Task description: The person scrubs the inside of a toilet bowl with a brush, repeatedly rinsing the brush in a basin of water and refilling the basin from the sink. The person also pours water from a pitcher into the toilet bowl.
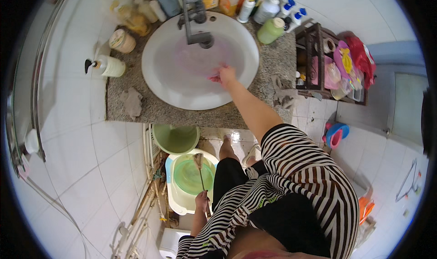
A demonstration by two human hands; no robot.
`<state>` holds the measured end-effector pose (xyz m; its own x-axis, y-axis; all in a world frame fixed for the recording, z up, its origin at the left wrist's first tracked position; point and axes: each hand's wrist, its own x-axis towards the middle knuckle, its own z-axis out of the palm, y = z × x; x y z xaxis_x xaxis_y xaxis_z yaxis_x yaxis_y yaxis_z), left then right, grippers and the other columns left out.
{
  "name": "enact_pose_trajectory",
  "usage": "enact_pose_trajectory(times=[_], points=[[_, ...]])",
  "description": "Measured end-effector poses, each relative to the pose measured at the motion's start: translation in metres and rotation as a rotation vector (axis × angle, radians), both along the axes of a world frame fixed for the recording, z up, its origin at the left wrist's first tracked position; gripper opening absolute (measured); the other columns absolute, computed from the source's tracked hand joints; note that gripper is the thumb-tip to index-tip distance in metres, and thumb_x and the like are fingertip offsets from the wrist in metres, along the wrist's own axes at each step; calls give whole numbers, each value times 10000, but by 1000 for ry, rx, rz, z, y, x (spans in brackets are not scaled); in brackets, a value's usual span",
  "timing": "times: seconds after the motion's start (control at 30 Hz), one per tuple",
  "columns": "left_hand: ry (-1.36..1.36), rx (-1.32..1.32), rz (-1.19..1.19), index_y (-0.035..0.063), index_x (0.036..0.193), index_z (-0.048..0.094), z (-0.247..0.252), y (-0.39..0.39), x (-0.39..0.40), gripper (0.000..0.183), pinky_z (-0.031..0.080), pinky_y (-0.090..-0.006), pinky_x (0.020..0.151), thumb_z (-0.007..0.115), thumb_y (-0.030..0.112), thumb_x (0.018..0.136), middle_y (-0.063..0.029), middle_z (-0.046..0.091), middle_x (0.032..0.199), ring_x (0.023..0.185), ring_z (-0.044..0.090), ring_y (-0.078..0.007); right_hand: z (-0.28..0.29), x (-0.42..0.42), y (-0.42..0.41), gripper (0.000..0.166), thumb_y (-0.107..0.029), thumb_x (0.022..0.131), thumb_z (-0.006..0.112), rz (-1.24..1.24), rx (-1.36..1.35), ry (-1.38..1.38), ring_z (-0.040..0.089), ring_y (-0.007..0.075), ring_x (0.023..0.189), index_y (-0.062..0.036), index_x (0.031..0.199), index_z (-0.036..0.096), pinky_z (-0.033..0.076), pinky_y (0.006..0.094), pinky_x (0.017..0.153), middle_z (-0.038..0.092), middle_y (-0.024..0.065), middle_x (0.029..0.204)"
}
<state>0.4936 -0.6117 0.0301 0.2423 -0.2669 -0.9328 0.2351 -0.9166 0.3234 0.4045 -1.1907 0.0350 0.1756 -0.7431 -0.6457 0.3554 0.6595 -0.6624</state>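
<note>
My right hand reaches into the white oval washbasin, its fingers at or under the water. A pinkish round area shows in the water; whether it is a thing or a tint I cannot tell. Whether the fingers grip anything is unclear. Down at the left, my left hand is closed around the handle of a long-handled brush. The brush head rises over a green plastic basin, which sits in a larger white tub. A dark faucet overhangs the washbasin.
Several bottles crowd the back of the granite counter. A pump bottle and a grey cloth lie left; another cloth is right. A green bucket stands below. A dark rack holds bags.
</note>
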Motion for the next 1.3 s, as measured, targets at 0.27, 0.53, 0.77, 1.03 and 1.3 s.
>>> enact_pose_trajectory(times=[0.27, 0.53, 0.77, 1.03, 1.3], points=[[-236, -422, -794, 44, 963, 579, -32, -8, 19, 233, 389, -316, 501, 502, 179, 790, -78, 515, 635, 538, 481, -205, 52, -73, 31, 497, 6, 764, 461, -43, -58, -13, 597, 298, 516, 46, 1241, 328, 469, 322, 386, 582, 194, 834], [-115, -308, -1093, 57, 1018, 547, -63, -55, 50, 278, 423, -362, 545, 503, 134, 754, -107, 549, 721, 608, 517, -271, 73, -217, 128, 347, -36, 748, 510, -50, -77, -68, 603, 231, 527, 34, 1088, 508, 488, 317, 400, 608, 133, 772], [-105, -169, -1122, 57, 1003, 552, -35, -87, 36, 255, 418, -347, 528, 496, 138, 767, -93, 546, 704, 589, 512, -249, 80, -345, 256, 409, -88, 725, 565, -318, -32, -65, 589, 209, 525, -14, 1123, 511, 494, 313, 414, 604, 104, 877], [-149, -83, -1200, 57, 986, 558, -20, -80, -12, 231, 413, -331, 509, 487, 142, 783, -76, 542, 685, 566, 507, -223, 23, -536, 415, 491, -16, 770, 468, -770, 108, 83, 624, 327, 597, 68, 1234, 333, 507, 341, 433, 599, 207, 847], [-200, -85, -1284, 57, 969, 564, -11, -62, -37, 211, 407, -314, 490, 479, 146, 798, -60, 538, 666, 544, 502, -197, -105, -765, 523, 317, -7, 813, 336, -1364, 482, 72, 598, 351, 622, 29, 1122, 394, 525, 391, 482, 554, 237, 932]])
